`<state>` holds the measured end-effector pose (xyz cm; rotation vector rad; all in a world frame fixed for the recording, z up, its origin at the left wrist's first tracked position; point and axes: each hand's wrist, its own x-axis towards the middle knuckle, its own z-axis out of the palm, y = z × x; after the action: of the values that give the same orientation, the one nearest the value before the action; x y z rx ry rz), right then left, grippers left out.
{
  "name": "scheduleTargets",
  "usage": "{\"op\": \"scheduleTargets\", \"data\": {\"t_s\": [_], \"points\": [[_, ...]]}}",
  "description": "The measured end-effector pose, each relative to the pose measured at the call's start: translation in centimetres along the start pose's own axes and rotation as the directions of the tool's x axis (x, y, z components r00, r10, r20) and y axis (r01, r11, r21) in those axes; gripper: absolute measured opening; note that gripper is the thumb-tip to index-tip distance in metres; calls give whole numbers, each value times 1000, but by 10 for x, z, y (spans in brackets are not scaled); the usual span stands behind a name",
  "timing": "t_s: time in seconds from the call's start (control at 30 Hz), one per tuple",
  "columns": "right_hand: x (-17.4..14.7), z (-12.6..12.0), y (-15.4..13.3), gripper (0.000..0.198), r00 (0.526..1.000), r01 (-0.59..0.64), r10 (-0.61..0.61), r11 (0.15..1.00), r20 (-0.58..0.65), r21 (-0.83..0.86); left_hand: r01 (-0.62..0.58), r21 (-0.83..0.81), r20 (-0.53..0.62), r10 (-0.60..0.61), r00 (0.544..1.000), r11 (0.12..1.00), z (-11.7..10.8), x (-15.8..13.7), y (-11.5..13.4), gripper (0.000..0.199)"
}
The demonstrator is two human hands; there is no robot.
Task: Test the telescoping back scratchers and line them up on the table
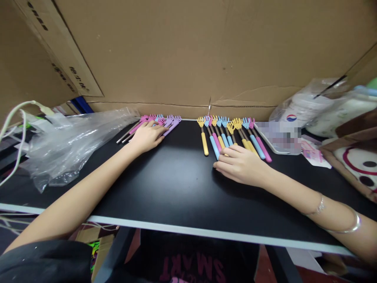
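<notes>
My left hand (pixel 149 135) is closed over a cluster of back scratchers at the left, fingers bent down among them. Pink heads (pixel 144 118) and a lilac back scratcher (pixel 173 125) poke out around it; what lies under the palm is hidden. To the right, a row of back scratchers has claw-shaped heads in yellow, blue and pink, with metal rods and coloured handles. My right hand (pixel 243 163) has its fingers curled at the lower ends of this row, around a yellow back scratcher (pixel 231 126) that sits lower than its neighbours. Its handle is mostly covered by the fingers.
A clear plastic bag (pixel 73 141) lies at the left, near white cables (pixel 22 137). On the right are a phone (pixel 277 139), a bagged white cup (pixel 306 106) and a brown plush item (pixel 353 157). A cardboard wall (pixel 182 55) stands behind the black table (pixel 176 188).
</notes>
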<state>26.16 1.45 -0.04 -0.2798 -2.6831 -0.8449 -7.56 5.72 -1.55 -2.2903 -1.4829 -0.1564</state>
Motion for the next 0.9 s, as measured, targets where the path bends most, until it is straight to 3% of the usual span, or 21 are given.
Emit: {"op": "scheduleTargets", "data": {"t_s": [0.3, 0.57, 0.73, 0.9], "points": [[0, 0, -5, 21, 1000, 15, -15, 999, -8, 34, -52, -17, -65, 51, 997, 998, -3, 0, 10, 38], [1, -5, -3, 22, 1000, 5, -5, 999, 5, 43, -110, -74, -46, 107, 993, 991, -17, -1, 25, 35], [-1, -8, 0, 24, 999, -15, 12, 997, 37, 80, -240, -179, -88, 227, 970, 954, -28, -2, 42, 30], [-4, -4, 2, 26, 994, -81, 69, 987, 84, 142, -412, -278, -138, 389, 911, 868, -37, -7, 61, 27]]}}
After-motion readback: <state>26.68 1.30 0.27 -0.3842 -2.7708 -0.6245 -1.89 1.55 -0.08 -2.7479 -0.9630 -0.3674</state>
